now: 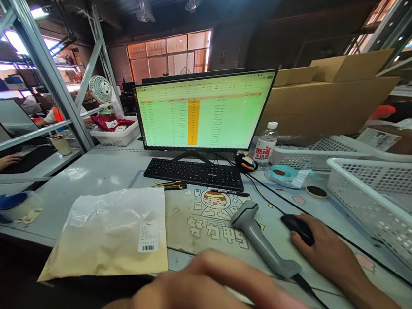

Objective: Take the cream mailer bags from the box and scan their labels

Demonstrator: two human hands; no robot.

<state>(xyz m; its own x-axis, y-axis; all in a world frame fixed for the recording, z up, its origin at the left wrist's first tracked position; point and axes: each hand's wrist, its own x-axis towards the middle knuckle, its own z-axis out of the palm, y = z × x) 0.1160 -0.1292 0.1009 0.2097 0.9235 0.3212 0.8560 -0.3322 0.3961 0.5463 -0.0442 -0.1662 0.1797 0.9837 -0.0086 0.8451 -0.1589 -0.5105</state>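
My right hand (331, 254) rests over a black computer mouse (299, 228) on the desk mat, fingers around it. Close to the camera, my left hand (193, 300) fills the bottom of the view, slightly blurred. Its fingers are bent and a gap shows between two of them; nothing is visible in them. A grey barcode scanner (262, 240) lies between the hands on the printed desk mat (199, 224). Left of it is a pale plastic mailer bag (107, 235) with a white barcode label (148, 236).
Behind the black keyboard (196, 173) stands a monitor (172, 123) showing a spreadsheet. A water bottle (265, 145), tape roll (282, 173) and white perforated basket (386, 203) are to the right. Blue tape (7, 206) lies at left. Another person's hand (9, 161) is at a neighbouring desk.
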